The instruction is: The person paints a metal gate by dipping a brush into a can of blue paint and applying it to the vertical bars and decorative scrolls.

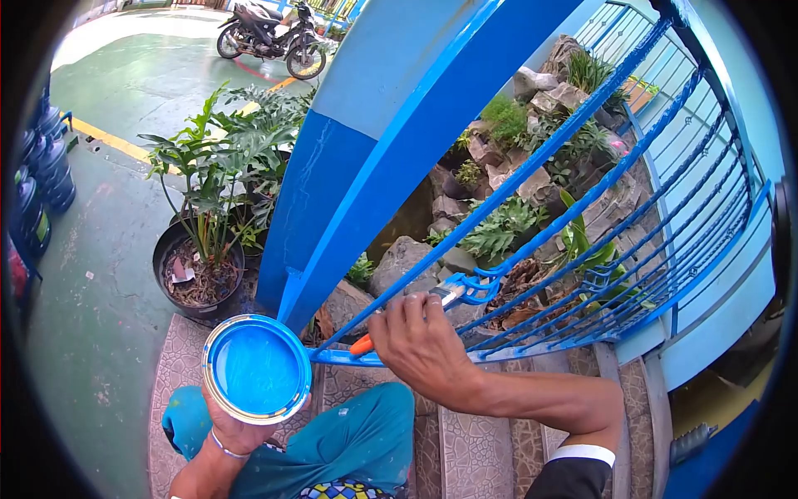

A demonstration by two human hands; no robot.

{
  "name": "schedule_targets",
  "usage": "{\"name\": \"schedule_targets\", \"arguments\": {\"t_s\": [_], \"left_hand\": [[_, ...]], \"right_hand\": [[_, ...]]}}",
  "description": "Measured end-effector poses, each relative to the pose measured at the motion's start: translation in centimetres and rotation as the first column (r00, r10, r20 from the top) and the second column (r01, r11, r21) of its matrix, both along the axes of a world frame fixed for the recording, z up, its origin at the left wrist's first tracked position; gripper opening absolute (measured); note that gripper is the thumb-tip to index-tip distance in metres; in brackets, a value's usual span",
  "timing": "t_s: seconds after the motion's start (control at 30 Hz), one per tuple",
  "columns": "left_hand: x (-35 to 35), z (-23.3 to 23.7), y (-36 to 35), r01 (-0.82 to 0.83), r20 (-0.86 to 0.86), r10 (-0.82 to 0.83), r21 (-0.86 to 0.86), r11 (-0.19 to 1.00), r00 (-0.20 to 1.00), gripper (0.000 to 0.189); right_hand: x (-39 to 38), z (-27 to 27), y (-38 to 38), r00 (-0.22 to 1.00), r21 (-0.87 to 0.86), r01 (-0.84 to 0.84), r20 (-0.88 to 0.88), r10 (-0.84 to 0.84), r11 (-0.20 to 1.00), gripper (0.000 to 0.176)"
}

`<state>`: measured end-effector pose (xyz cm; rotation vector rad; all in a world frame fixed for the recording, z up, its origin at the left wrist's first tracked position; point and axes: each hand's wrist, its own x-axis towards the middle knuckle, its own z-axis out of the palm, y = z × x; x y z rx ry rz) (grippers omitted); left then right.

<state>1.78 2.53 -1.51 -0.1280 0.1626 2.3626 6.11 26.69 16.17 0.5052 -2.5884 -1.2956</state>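
At lower left, left hand [237, 432] under open paint can [256, 368], fingers curled up around its base; can holds blue paint and sits just beside lower rail of blue railing [582, 200]. Right hand [422, 345] closed tight around paintbrush [449, 291], orange handle end showing beside hand, brush head at curled ornament of railing. Behind railing: rocks [399, 262], green plants. Potted plant [199, 274] near blue pillar [349, 191]. Motorcycle [270, 37] far off at top.

no readable text, labels or numbers anywhere
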Motion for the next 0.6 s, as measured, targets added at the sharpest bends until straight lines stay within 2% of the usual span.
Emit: {"name": "schedule_targets", "arguments": {"t_s": [0.03, 0.2, 0.3, 0.4, 0.6], "left_hand": [[0.0, 0.1, -0.1, 0.009, -0.041, -0.009, 0.001, 1.000, 0.999, 0.090], [0.1, -0.1, -0.2, -0.014, -0.015, 0.014, 0.002, 1.000, 1.000, 0.092], [0.1, -0.2, -0.1, -0.004, -0.011, 0.005, 0.020, 1.000, 1.000, 0.093], [0.0, -0.4, -0.1, 0.004, 0.000, -0.004, 0.015, 1.000, 1.000, 0.093], [0.0, -1.1, -0.3, 0.002, -0.026, -0.002, 0.014, 1.000, 1.000, 0.095]], "right_hand": [[0.0, -0.1, 0.5, 1.000, -0.017, 0.002, 0.012, -0.002, 1.000, 0.017], [0.8, 0.4, 1.1, 0.995, -0.060, -0.026, 0.097, 0.031, 0.998, 0.016], [1.1, 0.7, 1.1, 0.983, -0.170, -0.144, 0.085, 0.160, 0.975, 0.016], [1.4, 1.0, 0.4, 0.975, -0.203, -0.198, 0.059, 0.213, 0.959, 0.017], [0.9, 0.1, 0.0, 0.997, -0.145, -0.075, -0.008, 0.074, 0.987, 0.018]]}}
